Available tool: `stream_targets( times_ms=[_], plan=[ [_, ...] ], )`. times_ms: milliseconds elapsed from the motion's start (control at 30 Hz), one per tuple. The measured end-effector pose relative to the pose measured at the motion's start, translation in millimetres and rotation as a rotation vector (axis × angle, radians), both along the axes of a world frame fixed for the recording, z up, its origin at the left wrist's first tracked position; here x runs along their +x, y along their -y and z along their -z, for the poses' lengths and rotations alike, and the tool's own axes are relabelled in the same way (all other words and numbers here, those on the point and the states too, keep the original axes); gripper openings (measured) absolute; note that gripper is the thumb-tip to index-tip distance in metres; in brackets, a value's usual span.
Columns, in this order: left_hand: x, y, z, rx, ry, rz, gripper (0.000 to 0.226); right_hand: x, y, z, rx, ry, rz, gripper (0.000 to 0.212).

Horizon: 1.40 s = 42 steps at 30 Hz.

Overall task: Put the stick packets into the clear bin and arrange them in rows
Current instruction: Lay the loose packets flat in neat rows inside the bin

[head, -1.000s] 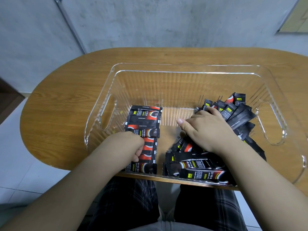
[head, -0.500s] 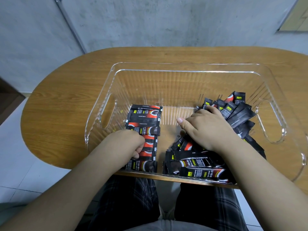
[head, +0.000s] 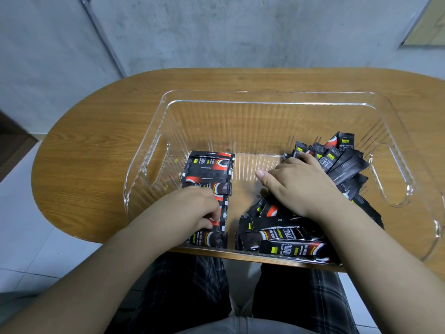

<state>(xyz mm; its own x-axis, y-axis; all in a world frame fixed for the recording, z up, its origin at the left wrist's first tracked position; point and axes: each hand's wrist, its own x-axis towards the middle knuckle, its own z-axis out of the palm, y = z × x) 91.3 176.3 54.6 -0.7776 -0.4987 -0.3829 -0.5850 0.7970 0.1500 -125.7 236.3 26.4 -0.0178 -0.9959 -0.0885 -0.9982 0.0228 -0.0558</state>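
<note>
A clear ribbed bin (head: 265, 97) stands on the wooden table. Inside it, on the left, black and red stick packets lie side by side in a row (head: 208, 169). On the right lies a loose heap of the same packets (head: 346, 165). My left hand (head: 190, 208) is on the near part of the row, its fingers curled onto a packet there. My right hand (head: 298, 186) lies palm down on the heap, thumb out to the left, fingers curled into the packets at the heap's far edge.
The oval wooden table (head: 96, 150) ends just in front of my knees. The bin has cut-out handles in its left wall (head: 156, 162) and right wall (head: 390, 174). A grey wall and a metal pipe (head: 103, 37) stand behind.
My left hand has crept slightly nearer along the row. My right hand has stayed on the heap, barely shifting.
</note>
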Motion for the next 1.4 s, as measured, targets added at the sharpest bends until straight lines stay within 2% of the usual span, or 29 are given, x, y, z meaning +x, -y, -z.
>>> stream_targets(
  times_ms=[67, 233, 300, 367, 533, 567, 733, 900, 1267, 1400],
  plan=[
    [-3, 0, 0, 0.055, 0.043, 0.028, 0.02, 0, 0, -1, 0.002, 0.0, 0.001, 0.084],
    [-14, 0, -7, 0.092, 0.325, 0.042, 0.025, 0, 0, -1, -0.003, 0.002, -0.001, 0.084],
    [-13, 2, -6, 0.106, 0.352, 0.023, 0.024, 0, 0, 0, -0.003, 0.001, -0.002, 0.084],
    [-12, 5, -10, 0.09, 0.298, -0.014, 0.023, 0, 0, 0, -0.002, 0.001, -0.002, 0.084],
    [-28, 29, -4, -0.189, -0.161, -0.2, 0.025, 0, 0, 0, 0.008, 0.004, 0.001, 0.082],
    [-35, 35, 3, -0.211, -0.179, -0.222, 0.028, 1, 0, 0, 0.008, 0.006, 0.003, 0.083],
    [-55, 50, 35, -0.171, 0.091, -0.226, 0.04, 1, -1, 0, -0.003, 0.005, -0.001, 0.082],
    [-54, 48, 36, -0.151, 0.102, -0.282, 0.052, 0, -1, 1, 0.006, 0.008, 0.006, 0.078],
    [-45, 42, 30, -0.133, 0.027, -0.333, 0.056, 0, -1, 1, 0.001, 0.004, 0.002, 0.076],
    [-40, 36, 33, -0.083, 0.073, -0.313, 0.057, 1, -1, 1, -0.005, 0.005, 0.001, 0.08]
  ],
)
